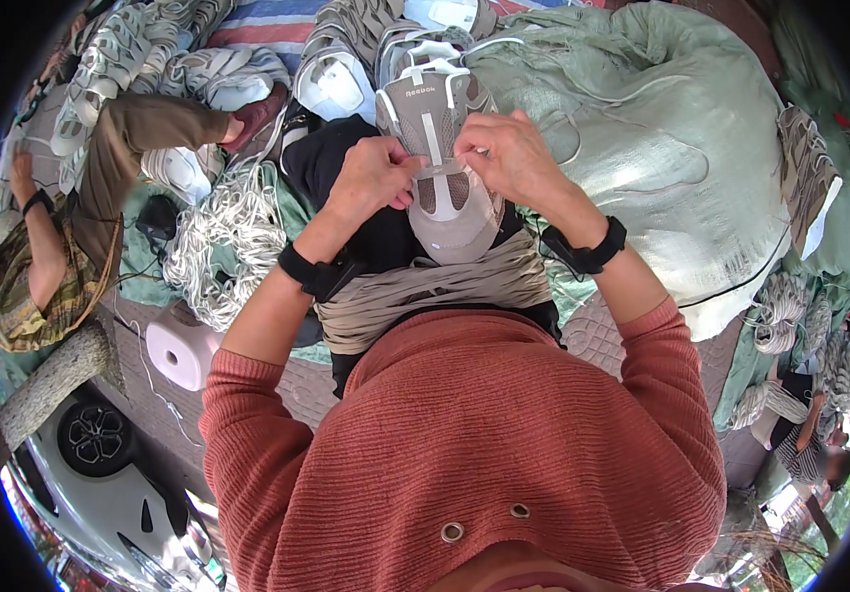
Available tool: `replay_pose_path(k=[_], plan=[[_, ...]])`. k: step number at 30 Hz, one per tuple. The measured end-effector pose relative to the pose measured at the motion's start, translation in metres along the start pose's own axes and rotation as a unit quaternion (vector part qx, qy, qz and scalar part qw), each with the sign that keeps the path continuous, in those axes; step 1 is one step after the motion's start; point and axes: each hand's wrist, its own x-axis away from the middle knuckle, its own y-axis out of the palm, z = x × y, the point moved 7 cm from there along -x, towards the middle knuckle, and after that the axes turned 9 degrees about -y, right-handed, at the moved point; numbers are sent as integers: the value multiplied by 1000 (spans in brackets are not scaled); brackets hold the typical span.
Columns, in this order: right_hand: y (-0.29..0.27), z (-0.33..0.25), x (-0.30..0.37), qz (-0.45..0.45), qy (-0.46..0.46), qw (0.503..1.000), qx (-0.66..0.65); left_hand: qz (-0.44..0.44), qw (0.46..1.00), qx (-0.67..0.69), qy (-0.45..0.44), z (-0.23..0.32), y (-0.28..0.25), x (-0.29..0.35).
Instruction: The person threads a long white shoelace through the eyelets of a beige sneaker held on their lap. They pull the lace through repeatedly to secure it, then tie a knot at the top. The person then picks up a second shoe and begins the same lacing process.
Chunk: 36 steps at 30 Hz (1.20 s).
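A grey-and-white shoe upper [456, 232] lies over my lap, its toe toward me and its tongue [430, 104] pointing away. At its lacing opening, my left hand [375, 176] is closed, with thumb and fingertips pinched at the left edge. My right hand [514, 156] is pinched closed at the opposite edge. Between the fingertips a pale, thin shoelace [438, 169] runs across the opening; its ends are hidden by my fingers. Across my lap, just below the toe, lies a thick bundle of taupe laces [435, 288].
Shoe uppers [336, 84] are heaped ahead; a large pale green sack [657, 187] spreads to the right. White laces [222, 247] are piled at left, near a pink stool [180, 345]. Another person's leg [153, 128] reaches in there. A car [119, 493] stands lower left.
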Motion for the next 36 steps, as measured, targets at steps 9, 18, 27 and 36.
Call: replay_pose_path(k=[9,18,27,36], plan=[[20,17,-5,16,17,989,-149,-24,1000,-3,-18,-4,2,-6],[15,12,4,43,45,992,-111,-22,1000,-7,-19,1,0,0],[27,26,-3,-11,96,975,-201,-15,1000,-16,-9,3,1,-2],[33,38,3,-42,155,913,-376,-7,1000,-20,-4,4,2,-3]])
